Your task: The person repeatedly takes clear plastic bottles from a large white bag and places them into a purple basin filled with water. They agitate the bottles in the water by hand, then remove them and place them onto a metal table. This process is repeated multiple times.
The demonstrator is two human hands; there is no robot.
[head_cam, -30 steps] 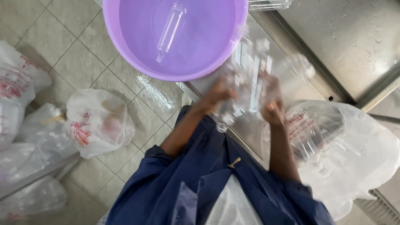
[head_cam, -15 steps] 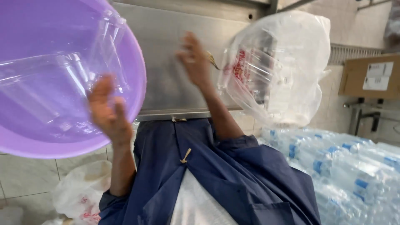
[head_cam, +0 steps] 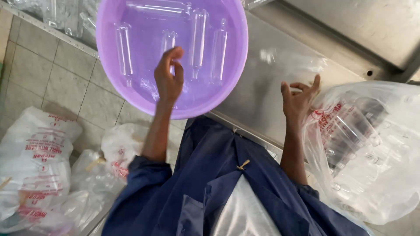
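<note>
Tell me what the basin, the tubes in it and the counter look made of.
Basin: probably plastic, smooth matte purple, evenly coloured. Tubes: clear, glossy, plastic or glass; cannot tell which. Counter: looks like brushed steel, grey with a dull sheen.

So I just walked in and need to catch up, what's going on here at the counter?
A person in a blue coat stands at a steel counter. The left hand is open over a purple basin where several clear plastic tubes lie. The right hand, also open and holding nothing, touches the mouth of a clear plastic bag packed with more such tubes. Other filled bags sit on the tiled floor.
</note>
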